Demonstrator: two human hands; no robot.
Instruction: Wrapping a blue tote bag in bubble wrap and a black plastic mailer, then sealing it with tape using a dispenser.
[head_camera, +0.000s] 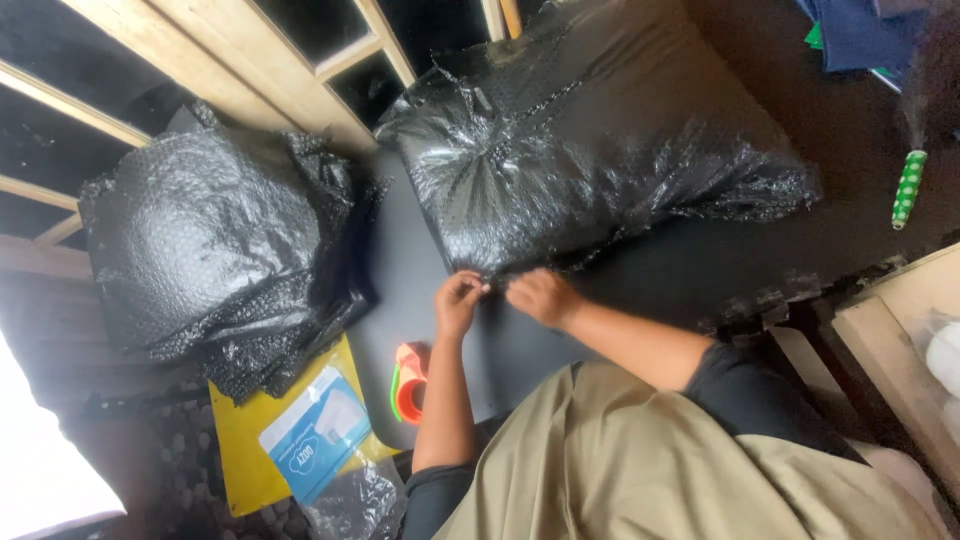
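— Where is the wrapped parcel?

— The black bubble-wrapped parcel (590, 130) lies flat on the dark bench (690, 270), in the upper middle of the view, with its near edge facing the person.

— And the hands?

— Both meet at that near edge. The left hand (458, 303) has its grip closed, fingertips pinching the crinkled wrap. The right hand (538, 295) is just beside it, its grip also closed on the same edge of wrap.

— What sits around them?

— A second heap of black bubble wrap (215, 250) lies to the left, well apart from the parcel. Below it a yellow padded envelope (240, 450) carries a blue and white label. An orange tape dispenser (408, 383) rests near the left forearm. A green dotted roll (908, 188) lies far off to the right.
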